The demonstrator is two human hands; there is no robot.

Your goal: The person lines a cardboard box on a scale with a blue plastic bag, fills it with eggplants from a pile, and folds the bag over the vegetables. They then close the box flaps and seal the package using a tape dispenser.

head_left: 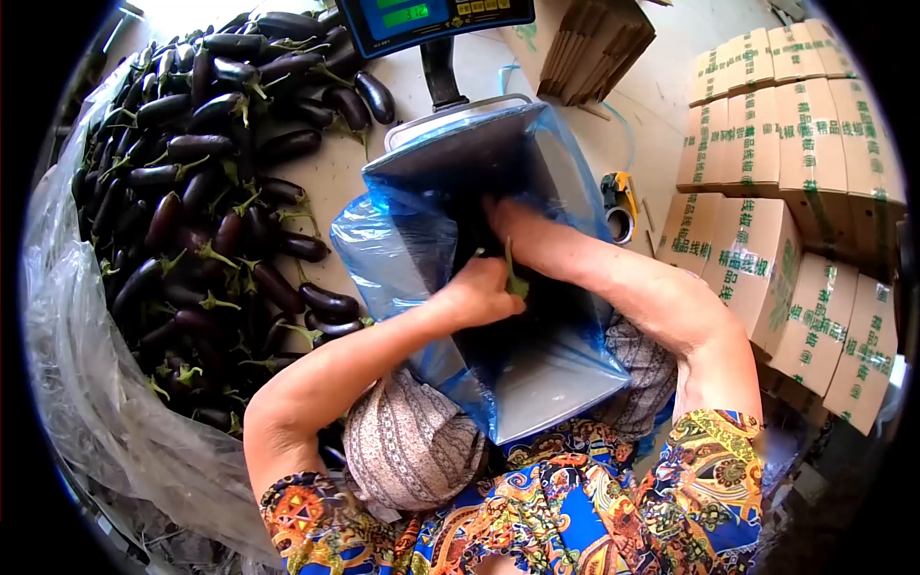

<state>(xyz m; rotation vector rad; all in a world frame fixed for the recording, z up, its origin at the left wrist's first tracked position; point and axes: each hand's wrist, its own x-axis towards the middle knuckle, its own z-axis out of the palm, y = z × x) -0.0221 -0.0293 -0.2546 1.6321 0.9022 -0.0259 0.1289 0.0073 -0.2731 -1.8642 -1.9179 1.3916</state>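
A box lined with a blue plastic bag (565, 172) stands on a scale in front of me, its inside dark. My left hand (484, 290) is over the box opening, its fingers curled by the green stem end (516, 278) of an eggplant whose body is lost in the shadow. Deeper in the box, near its far end, my right hand (508, 220) reaches down, and its fingers are blurred and hidden in the dark. The scale's display (407, 14) glows green above the far end of the box.
A large heap of eggplants (196, 216) covers the floor on the left, bordered by clear plastic sheeting (72, 355). Printed cartons (747, 244) are stacked at right. A tape dispenser (620, 206) lies right of the box, and folded cardboard (594, 48) stands beyond.
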